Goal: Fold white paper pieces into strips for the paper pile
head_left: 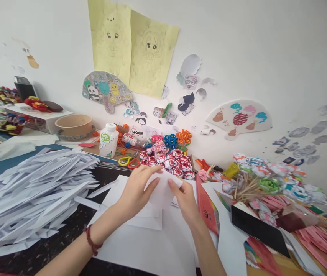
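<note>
Between my two hands a small sheet of white paper (161, 193) is held up above the work surface. My left hand (140, 188) grips its left side, thumb in front and fingers behind. My right hand (184, 195) pinches its upper right edge between thumb and fingers. Beneath lie white paper sheets (163, 249), with a smaller white piece (148, 222) on top of them. A red braided bracelet (92, 240) circles my left wrist. The paper's far side and some fingertips are hidden.
A large heap of folded white paper strips (33, 195) lies at left. Behind my hands are scissors (127, 161), a white bottle (108, 140) and red-white paper flowers (171, 163). At right are a black phone-like slab (258, 230), a red packet (206, 205) and wooden sticks (248, 188).
</note>
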Demonstrator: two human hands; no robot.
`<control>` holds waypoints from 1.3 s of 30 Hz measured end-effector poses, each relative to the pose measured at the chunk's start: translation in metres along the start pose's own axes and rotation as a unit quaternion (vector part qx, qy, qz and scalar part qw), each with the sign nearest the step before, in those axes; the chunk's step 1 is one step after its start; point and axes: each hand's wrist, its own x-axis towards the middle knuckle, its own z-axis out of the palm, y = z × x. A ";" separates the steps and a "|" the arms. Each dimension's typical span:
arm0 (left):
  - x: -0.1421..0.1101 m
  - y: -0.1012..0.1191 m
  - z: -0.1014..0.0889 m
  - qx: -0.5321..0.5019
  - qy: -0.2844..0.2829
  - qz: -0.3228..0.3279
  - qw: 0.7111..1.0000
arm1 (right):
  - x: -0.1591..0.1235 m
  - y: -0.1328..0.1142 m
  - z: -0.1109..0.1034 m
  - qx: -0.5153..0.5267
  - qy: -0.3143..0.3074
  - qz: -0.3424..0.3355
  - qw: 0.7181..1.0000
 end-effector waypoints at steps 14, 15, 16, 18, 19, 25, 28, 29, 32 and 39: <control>0.005 -0.001 -0.013 -0.073 -0.141 -0.069 0.985 | -0.002 -0.007 -0.013 -0.094 -0.096 -0.003 0.991; 0.005 -0.001 -0.013 -0.073 -0.144 -0.070 0.984 | -0.002 -0.008 -0.013 -0.099 -0.103 -0.010 0.990; 0.005 0.000 -0.014 -0.073 -0.147 -0.069 0.984 | -0.002 -0.009 -0.013 -0.098 -0.111 -0.012 0.989; 0.006 0.000 -0.014 -0.074 -0.157 -0.068 0.983 | -0.002 -0.010 -0.013 -0.091 -0.127 -0.012 0.988; 0.006 0.000 -0.014 -0.074 -0.161 -0.067 0.982 | -0.003 -0.010 -0.013 -0.086 -0.134 -0.010 0.987; 0.006 0.005 -0.014 -0.064 -0.185 -0.065 0.978 | -0.003 -0.009 -0.013 -0.063 -0.159 0.006 0.985; 0.005 0.007 -0.013 -0.069 -0.187 -0.060 0.978 | -0.002 -0.006 -0.013 -0.048 -0.164 0.016 0.985; 0.005 0.007 -0.012 -0.073 -0.185 -0.058 0.978 | -0.002 -0.004 -0.013 -0.040 -0.164 0.018 0.985; 0.003 0.006 -0.007 -0.092 -0.166 -0.050 0.981 | -0.001 0.001 -0.012 -0.018 -0.154 0.012 0.988; -0.002 0.008 -0.004 -0.117 -0.107 -0.020 0.987 | -0.002 0.007 -0.008 0.014 -0.112 -0.011 0.994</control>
